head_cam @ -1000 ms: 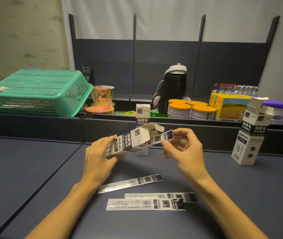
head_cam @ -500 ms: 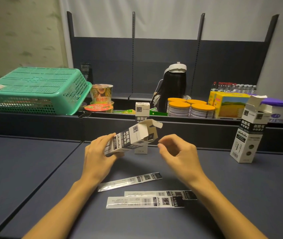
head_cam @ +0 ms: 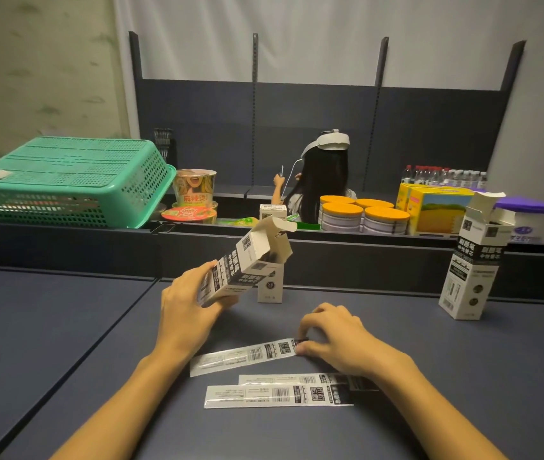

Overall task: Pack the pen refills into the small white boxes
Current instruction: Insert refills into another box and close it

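Nearest the table's [head_cam: 65, 343] front edge lie two flat refill packets [head_cam: 277, 395], side by side. Just beyond, the right hand [head_cam: 337, 340] arches palm-down, its grip pinching the dark end of a third refill packet [head_cam: 244, 356] that still rests on the table. Farther back, the left hand [head_cam: 187, 307] grips the lower half of a small white box [head_cam: 240, 263], tilted, flap open, raised off the table.
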A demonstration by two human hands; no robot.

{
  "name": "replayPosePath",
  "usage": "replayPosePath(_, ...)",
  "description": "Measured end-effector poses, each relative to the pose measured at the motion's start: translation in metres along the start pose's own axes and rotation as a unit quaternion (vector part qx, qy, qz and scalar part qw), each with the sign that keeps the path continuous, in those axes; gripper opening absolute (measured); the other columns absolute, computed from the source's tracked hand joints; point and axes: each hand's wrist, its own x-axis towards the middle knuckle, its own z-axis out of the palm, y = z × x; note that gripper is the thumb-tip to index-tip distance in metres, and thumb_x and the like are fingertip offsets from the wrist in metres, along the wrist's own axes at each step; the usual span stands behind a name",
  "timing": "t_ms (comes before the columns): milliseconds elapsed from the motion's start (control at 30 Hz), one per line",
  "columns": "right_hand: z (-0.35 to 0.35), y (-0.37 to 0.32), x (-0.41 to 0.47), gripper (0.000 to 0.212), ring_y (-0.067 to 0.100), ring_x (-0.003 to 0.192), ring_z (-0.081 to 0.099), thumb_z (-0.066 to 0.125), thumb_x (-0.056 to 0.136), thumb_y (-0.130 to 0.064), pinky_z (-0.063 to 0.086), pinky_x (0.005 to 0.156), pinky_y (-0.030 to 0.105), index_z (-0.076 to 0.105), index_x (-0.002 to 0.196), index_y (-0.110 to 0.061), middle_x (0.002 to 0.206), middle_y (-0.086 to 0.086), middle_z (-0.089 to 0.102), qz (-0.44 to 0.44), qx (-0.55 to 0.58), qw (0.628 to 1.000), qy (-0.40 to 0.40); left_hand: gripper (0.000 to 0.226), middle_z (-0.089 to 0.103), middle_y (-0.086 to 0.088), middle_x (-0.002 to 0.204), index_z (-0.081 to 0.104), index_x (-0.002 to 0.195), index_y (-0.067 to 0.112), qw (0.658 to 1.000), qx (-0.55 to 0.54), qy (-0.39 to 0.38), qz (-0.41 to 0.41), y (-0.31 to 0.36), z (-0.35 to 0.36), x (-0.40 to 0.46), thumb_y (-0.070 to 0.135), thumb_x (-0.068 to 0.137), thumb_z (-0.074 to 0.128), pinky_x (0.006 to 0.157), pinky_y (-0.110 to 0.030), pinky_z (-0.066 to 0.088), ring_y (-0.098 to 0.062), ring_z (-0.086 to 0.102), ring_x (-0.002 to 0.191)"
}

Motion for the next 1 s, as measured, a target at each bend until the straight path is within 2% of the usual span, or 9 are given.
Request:
replayPosePath(100, -0.005, 0.004, -0.001, 0.018, 0.008, 0.094, 0.054, 0.071, 0.082, -0.043, 0.044, 0.093, 0.036, 0.064, 0.079, -0.027, 0.097, -0.007, 0.06, -0.02, 0.112, 0.993, 0.028, 0.068, 0.055, 0.017, 0.112, 0.056, 0.127, 0.025, 1.0, 0.0, 0.006, -0.007, 0.0, -0.001, 0.0, 0.047, 0.067, 0.08, 0.088, -0.048, 0.047, -0.009, 0.054, 0.1)
replayPosePath(167, -0.014, 0.003, -0.006, 0.015, 0.006, 0.075, 0.058, 0.074, 0.082, -0.03, 0.049, 0.077, 0.031, 0.067, 0.076, -0.018, 0.085, 0.004, 0.068, -0.028, 0.249, 0.967, 0.041, 0.069, 0.056, 0.016, 0.111, 0.058, 0.126, 0.023, 1.0, -0.002, 0.009, -0.009, -0.001, -0.001, 0.001, 0.044, 0.066, 0.083, 0.088, -0.048, 0.047, -0.009, 0.054, 0.099)
replayPosePath(267, -0.029, -0.002, -0.016, 0.012, 0.024, 0.069, 0.066, 0.066, 0.09, -0.011, 0.05, 0.055, 0.028, 0.058, 0.085, -0.003, 0.074, 0.01, 0.068, -0.035, 0.487, 0.87, 0.066, 0.069, 0.06, 0.012, 0.111, 0.059, 0.125, 0.023, 1.0, -0.006, 0.01, -0.016, -0.003, -0.001, 0.002, 0.049, 0.063, 0.075, 0.087, -0.047, 0.048, -0.013, 0.057, 0.098)
replayPosePath(333, -0.038, -0.005, -0.021, 0.011, 0.035, 0.068, 0.069, 0.059, 0.093, -0.009, 0.054, 0.052, 0.031, 0.051, 0.089, -0.001, 0.077, 0.017, 0.067, -0.035, 0.583, 0.806, 0.096, 0.071, 0.062, 0.01, 0.112, 0.059, 0.125, 0.024, 1.0, -0.009, 0.008, -0.018, -0.004, -0.001, 0.002, 0.054, 0.062, 0.073, 0.087, -0.048, 0.048, -0.014, 0.058, 0.099)
replayPosePath(433, -0.047, -0.005, -0.026, 0.012, 0.034, 0.063, 0.07, 0.056, 0.094, -0.012, 0.056, 0.05, 0.03, 0.05, 0.091, -0.002, 0.077, 0.024, 0.069, -0.029, 0.616, 0.766, 0.182, 0.073, 0.063, 0.008, 0.112, 0.059, 0.124, 0.024, 1.0, -0.005, 0.001, -0.013, -0.004, -0.001, 0.002, 0.061, 0.062, 0.067, 0.087, -0.047, 0.048, -0.014, 0.059, 0.098)
replayPosePath(533, -0.058, 0.001, -0.03, 0.01, 0.025, 0.054, 0.068, 0.053, 0.095, -0.012, 0.053, 0.045, 0.025, 0.051, 0.09, -0.004, 0.07, 0.017, 0.069, -0.015, 0.649, 0.71, 0.274, 0.072, 0.064, 0.006, 0.112, 0.06, 0.123, 0.023, 1.0, 0.001, -0.003, -0.01, -0.006, -0.001, 0.002, 0.061, 0.062, 0.068, 0.086, -0.047, 0.049, -0.015, 0.06, 0.098)
replayPosePath(667, -0.065, 0.006, -0.036, 0.012, 0.019, 0.052, 0.067, 0.05, 0.098, -0.014, 0.053, 0.046, 0.023, 0.049, 0.087, -0.01, 0.064, 0.01, 0.068, -0.027, 0.687, 0.645, 0.334, 0.071, 0.064, 0.008, 0.111, 0.06, 0.123, 0.023, 1.0, 0.007, -0.002, -0.007, -0.004, -0.001, 0.003, 0.059, 0.063, 0.071, 0.087, -0.046, 0.049, -0.013, 0.06, 0.098)
replayPosePath(833, -0.065, 0.006, -0.039, 0.011, 0.021, 0.057, 0.07, 0.05, 0.099, -0.017, 0.055, 0.049, 0.025, 0.049, 0.089, -0.011, 0.068, 0.011, 0.069, -0.042, 0.675, 0.63, 0.382, 0.072, 0.064, 0.008, 0.112, 0.06, 0.123, 0.024, 1.0, 0.015, -0.007, -0.009, -0.006, -0.002, 0.002, 0.064, 0.064, 0.064, 0.087, -0.049, 0.048, -0.015, 0.059, 0.1)
replayPosePath(1000, -0.061, 0.001, -0.036, 0.01, 0.025, 0.061, 0.072, 0.049, 0.099, -0.017, 0.057, 0.052, 0.027, 0.049, 0.09, -0.011, 0.068, 0.011, 0.07, -0.044, 0.671, 0.637, 0.376, 0.07, 0.062, 0.01, 0.114, 0.059, 0.124, 0.023, 1.0, 0.021, -0.019, 0.014, -0.006, 0.0, 0.002, 0.062, 0.066, 0.064, 0.087, -0.051, 0.048, -0.016, 0.059, 0.103)
